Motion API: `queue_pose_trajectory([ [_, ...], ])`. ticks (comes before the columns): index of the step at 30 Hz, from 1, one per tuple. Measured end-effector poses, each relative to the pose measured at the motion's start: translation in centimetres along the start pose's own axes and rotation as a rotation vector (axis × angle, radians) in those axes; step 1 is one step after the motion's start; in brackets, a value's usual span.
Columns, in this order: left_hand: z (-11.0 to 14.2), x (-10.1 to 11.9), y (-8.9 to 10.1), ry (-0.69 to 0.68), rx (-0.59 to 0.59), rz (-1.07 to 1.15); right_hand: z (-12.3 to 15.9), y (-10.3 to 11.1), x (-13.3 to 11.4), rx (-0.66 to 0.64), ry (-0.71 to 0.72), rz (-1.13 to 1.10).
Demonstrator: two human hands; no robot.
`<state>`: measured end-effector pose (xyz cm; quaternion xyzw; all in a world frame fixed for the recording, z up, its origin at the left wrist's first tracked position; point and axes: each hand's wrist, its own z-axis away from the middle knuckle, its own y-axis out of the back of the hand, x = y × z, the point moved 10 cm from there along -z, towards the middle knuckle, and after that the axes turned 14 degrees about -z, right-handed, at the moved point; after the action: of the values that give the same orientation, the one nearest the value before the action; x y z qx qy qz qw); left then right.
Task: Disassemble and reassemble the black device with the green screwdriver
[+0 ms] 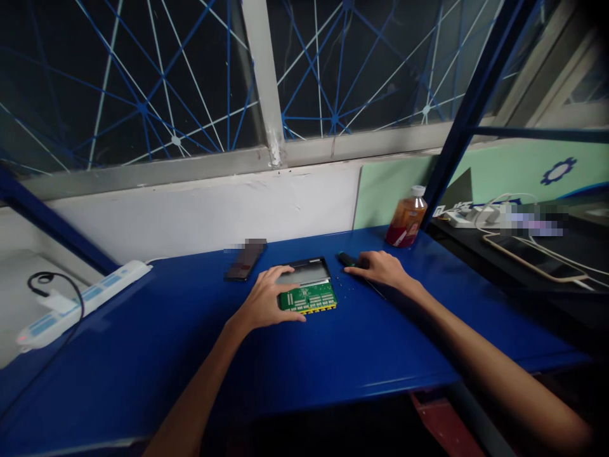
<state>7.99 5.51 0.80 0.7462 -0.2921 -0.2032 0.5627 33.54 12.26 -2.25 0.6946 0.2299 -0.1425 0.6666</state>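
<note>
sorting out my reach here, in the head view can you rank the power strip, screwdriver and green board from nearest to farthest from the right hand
1. Screwdriver: touching the right hand.
2. Green board: just left of the right hand, its left end at the left hand.
3. Power strip: far off at the left, beyond the left hand.

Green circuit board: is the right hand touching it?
Apart. The head view shows it: a strip of blue tabletop lies between the right hand and the green circuit board.
</note>
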Motion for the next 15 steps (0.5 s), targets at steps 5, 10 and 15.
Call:
queue_pose_trajectory([
  [5, 0.0, 0.2, -0.5, -0.014, -0.013, -0.016, 0.2, 0.4, 0.0, 0.014, -0.004, -0.026],
  [10, 0.0, 0.0, -0.5, 0.008, 0.001, -0.054, 0.5, 1.7, 0.2, 0.05, 0.011, -0.011],
  [15, 0.0, 0.1, -0.5, 0.015, 0.028, -0.051, 1.4, 4.8, -2.6, 0.16, 0.114, -0.005],
])
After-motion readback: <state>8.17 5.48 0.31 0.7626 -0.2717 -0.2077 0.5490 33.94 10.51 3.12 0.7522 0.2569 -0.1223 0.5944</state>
